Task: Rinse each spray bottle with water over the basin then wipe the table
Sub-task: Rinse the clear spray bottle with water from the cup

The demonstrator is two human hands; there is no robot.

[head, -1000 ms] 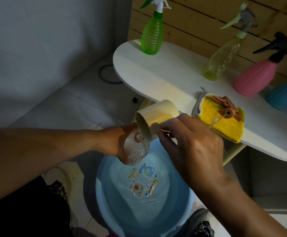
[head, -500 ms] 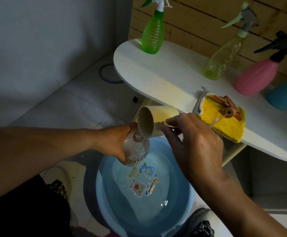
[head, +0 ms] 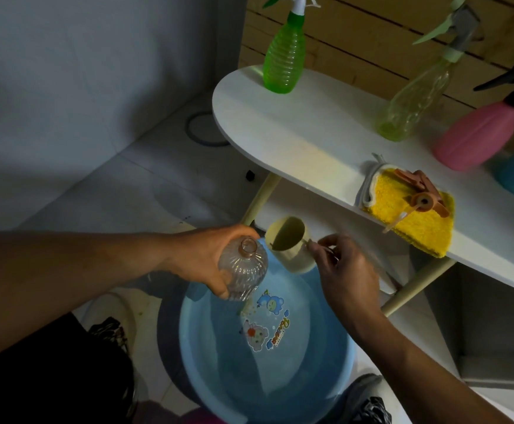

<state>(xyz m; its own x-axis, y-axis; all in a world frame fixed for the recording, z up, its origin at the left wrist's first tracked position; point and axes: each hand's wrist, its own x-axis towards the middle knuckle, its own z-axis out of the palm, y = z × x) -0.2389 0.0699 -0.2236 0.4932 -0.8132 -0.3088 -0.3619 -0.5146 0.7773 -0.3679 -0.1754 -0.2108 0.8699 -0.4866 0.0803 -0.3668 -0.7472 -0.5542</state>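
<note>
Rinsing a capless spray bottle over the round blue plastic basin [head: 335,362].
The left hand [head: 206,255] grips the clear ribbed plastic bottle [head: 243,272], neck up, above the basin; the right hand [head: 341,267] pinches the handle of a tilted cream plastic cup [head: 292,246] beside it, below the white bench [head: 304,133].
</note>
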